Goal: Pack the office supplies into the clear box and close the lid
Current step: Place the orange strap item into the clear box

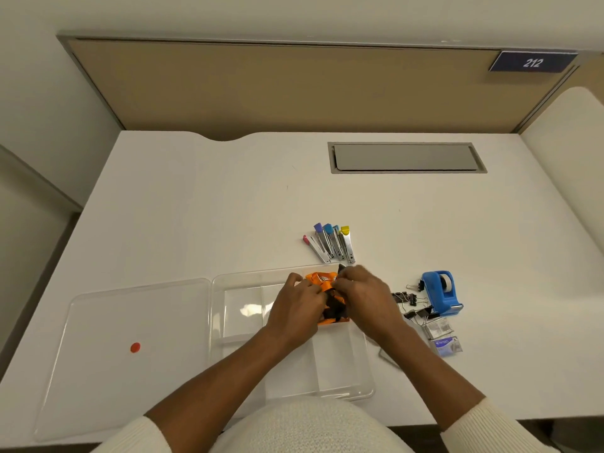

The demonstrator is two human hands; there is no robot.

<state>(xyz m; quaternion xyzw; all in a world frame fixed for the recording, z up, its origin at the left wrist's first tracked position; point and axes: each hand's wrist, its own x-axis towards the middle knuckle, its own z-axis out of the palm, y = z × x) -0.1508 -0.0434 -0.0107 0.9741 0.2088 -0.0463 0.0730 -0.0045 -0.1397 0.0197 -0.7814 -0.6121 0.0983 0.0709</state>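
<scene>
Desk (228, 207): carried everything.
Lid (130, 348): lay flat, left of the hands.
Clear box (343, 371): sat open under the hands; judged light and stiff, best held by its rims.
Hands: left hand (299, 307) and right hand (366, 299) were curled together around orange-and-black items (327, 282), pressed into the far right compartment.
Staplers (330, 245): lay just beyond; judged rigid, slick.

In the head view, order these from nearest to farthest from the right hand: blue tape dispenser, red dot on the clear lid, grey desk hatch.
From the right hand:
1. Blue tape dispenser, just right.
2. Grey desk hatch, far back.
3. Red dot on the clear lid, far left.
</scene>
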